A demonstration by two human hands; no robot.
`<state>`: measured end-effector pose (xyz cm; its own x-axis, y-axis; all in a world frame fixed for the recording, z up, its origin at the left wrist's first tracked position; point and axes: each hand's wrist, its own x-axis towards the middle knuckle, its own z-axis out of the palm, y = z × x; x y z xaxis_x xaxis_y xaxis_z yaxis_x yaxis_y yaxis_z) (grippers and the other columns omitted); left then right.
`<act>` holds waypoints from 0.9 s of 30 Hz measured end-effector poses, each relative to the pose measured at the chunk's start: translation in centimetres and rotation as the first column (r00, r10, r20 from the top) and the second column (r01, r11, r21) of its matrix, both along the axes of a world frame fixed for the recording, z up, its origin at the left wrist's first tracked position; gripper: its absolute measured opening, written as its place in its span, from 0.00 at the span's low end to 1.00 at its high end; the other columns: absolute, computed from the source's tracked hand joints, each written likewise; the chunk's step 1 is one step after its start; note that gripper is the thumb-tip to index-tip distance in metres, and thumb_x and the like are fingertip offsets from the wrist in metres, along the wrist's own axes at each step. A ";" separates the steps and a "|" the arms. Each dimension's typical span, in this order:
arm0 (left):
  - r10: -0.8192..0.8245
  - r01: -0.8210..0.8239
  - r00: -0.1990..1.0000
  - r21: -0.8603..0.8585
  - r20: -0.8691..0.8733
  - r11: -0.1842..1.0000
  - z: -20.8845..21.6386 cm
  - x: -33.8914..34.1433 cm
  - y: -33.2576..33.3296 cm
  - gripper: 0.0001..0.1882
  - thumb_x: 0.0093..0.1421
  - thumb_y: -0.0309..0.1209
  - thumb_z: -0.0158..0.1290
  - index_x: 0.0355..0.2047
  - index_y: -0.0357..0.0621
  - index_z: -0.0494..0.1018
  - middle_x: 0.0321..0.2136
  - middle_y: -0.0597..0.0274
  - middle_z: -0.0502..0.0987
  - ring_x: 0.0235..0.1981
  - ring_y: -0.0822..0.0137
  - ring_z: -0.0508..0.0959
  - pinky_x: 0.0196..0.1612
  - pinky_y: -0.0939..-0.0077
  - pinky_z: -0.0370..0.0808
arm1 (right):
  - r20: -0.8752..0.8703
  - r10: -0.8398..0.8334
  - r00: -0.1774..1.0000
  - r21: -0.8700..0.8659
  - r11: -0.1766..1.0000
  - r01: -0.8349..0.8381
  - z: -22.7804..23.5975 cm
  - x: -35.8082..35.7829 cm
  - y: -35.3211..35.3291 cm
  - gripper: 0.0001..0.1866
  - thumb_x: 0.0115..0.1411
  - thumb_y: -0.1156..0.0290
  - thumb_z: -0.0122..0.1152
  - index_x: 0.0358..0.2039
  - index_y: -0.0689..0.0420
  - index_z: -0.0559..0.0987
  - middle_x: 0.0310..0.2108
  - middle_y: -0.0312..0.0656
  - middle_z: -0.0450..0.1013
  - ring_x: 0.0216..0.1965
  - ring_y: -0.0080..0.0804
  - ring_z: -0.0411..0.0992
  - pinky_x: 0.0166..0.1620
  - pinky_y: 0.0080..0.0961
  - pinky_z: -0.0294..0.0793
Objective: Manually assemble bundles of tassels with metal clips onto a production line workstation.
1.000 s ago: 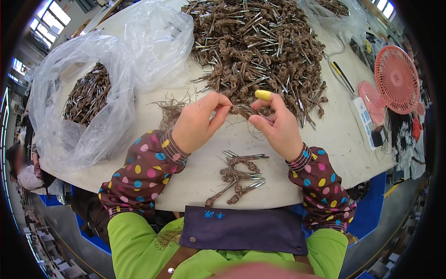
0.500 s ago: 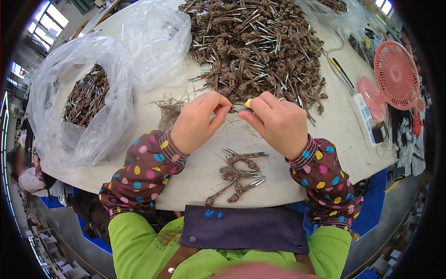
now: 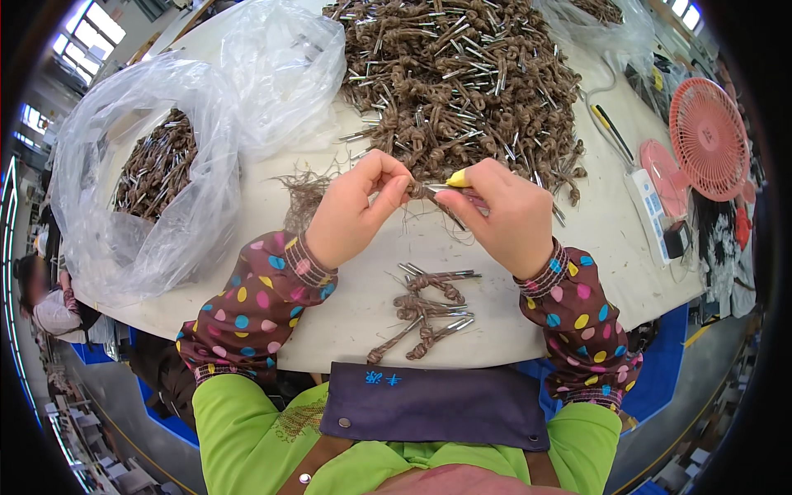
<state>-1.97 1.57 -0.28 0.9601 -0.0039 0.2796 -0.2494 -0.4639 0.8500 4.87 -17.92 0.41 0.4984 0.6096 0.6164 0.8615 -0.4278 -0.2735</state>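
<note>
Just in front of the big pile, my left hand [image 3: 351,210] pinches a brown knotted cord piece [image 3: 418,192] between thumb and fingertips. My right hand [image 3: 513,216] is closed around a small pointed metal tool [image 3: 437,188], its tip against the cord. Something yellow shows at the right fingers; whether it belongs to the tool or covers a fingertip I cannot tell. Below my hands lie several finished-looking knotted cords with metal tips [image 3: 429,310]. A tangle of loose brown threads [image 3: 305,196] rests beside my left hand.
A large heap of knotted cords [image 3: 462,91] covers the far middle of the table. Clear plastic bags [image 3: 74,206] stand at left, one holding more cords. A pink fan [image 3: 708,139], a white power strip [image 3: 649,216] and a yellow-black cutter [image 3: 612,130] are at right.
My right hand has shifted slightly to the right, and the gap between my hands has widened. More of the cord and the metal tip now shows. Both hands keep their grip.
</note>
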 end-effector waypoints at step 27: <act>-0.222 -0.256 0.773 0.613 0.594 0.747 1.0 0.7 2.2 0.17 0.44 0.21 0.59 0.37 0.49 0.78 0.22 0.68 0.74 0.26 0.70 0.75 0.54 0.57 0.69 | -0.953 0.266 -0.148 0.272 0.962 -0.023 -1.3 1.4 -0.2 0.07 0.57 0.65 0.60 0.32 0.53 0.74 0.23 0.28 0.71 0.14 0.08 0.51 0.15 0.10 0.46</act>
